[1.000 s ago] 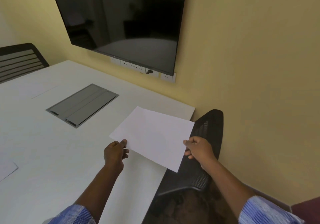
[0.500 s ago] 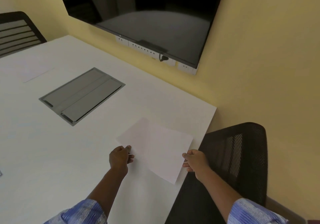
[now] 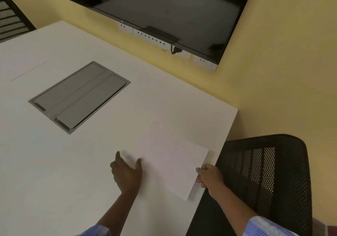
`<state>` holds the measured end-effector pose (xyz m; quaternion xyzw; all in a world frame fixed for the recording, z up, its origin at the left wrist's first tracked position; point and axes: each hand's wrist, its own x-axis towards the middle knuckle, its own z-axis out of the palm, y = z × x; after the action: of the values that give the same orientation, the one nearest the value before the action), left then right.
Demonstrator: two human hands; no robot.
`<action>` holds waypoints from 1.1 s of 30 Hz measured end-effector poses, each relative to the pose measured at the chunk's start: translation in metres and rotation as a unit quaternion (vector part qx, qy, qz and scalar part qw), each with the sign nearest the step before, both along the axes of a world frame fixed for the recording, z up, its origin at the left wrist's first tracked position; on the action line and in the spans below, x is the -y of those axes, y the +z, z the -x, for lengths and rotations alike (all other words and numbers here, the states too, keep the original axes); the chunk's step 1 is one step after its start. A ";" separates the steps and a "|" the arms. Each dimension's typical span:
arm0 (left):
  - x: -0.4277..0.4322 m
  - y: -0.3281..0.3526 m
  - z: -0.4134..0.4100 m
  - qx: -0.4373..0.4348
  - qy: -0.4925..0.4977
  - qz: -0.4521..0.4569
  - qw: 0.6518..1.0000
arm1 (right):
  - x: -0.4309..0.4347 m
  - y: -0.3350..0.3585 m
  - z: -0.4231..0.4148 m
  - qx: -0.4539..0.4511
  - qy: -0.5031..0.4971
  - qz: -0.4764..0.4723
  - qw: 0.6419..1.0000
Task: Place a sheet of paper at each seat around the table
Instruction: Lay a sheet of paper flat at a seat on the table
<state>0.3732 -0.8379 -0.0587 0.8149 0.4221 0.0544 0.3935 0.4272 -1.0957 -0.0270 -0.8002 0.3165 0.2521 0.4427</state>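
A white sheet of paper (image 3: 169, 163) lies nearly flat on the white table (image 3: 54, 172), close to its right edge and in front of a black mesh chair (image 3: 269, 177). My right hand (image 3: 209, 176) pinches the sheet's near right edge. My left hand (image 3: 127, 172) is at the sheet's left corner with the fingers spread and blurred; it grips nothing. Another white sheet (image 3: 23, 68) lies flat at the far left of the table.
A grey cable hatch (image 3: 80, 97) is set into the table's middle. A dark wall screen (image 3: 164, 8) hangs on the yellow wall above a strip of sockets (image 3: 151, 39). A second black chair (image 3: 12, 19) stands at the far left corner.
The sheet has come down from the air onto the table by the right edge. My left hand has let go of its corner and opened. My view has moved forward.
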 end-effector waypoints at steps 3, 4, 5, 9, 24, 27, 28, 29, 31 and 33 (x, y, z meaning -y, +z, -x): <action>0.011 -0.013 0.012 -0.035 -0.151 -0.146 0.977 | 0.001 -0.006 0.001 -0.003 -0.007 0.003 1.000; 0.015 -0.018 0.015 -0.052 -0.195 -0.167 0.965 | 0.001 -0.007 0.001 -0.004 -0.008 0.004 1.000; 0.019 -0.022 0.017 -0.073 -0.230 -0.177 0.954 | 0.002 -0.009 0.001 -0.005 -0.008 0.005 1.000; 0.027 -0.032 0.019 -0.123 -0.267 -0.184 0.938 | 0.001 -0.009 0.002 -0.002 0.011 0.035 0.999; 0.027 -0.032 0.014 -0.128 -0.264 -0.202 0.934 | -0.014 -0.009 0.021 0.055 0.431 0.277 0.857; 0.026 -0.030 0.014 -0.131 -0.264 -0.202 0.934 | -0.011 -0.010 0.019 0.055 0.437 0.274 0.855; 0.026 -0.029 0.015 -0.131 -0.263 -0.201 0.935 | -0.010 -0.009 0.020 0.059 0.440 0.275 0.853; 0.026 -0.028 0.015 -0.130 -0.260 -0.200 0.936 | -0.009 -0.008 0.020 0.065 0.442 0.277 0.850; 0.026 -0.026 0.016 -0.126 -0.254 -0.196 0.939 | -0.008 -0.003 0.022 0.076 0.446 0.280 0.847; 0.028 -0.023 0.020 -0.122 -0.251 -0.192 0.941 | -0.006 0.004 0.025 0.087 0.446 0.282 0.845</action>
<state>0.3537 -0.8654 -0.0820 0.9549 0.2299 -0.0663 0.1756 0.4021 -1.0895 -0.0226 -0.9639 -0.0569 0.2521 0.0633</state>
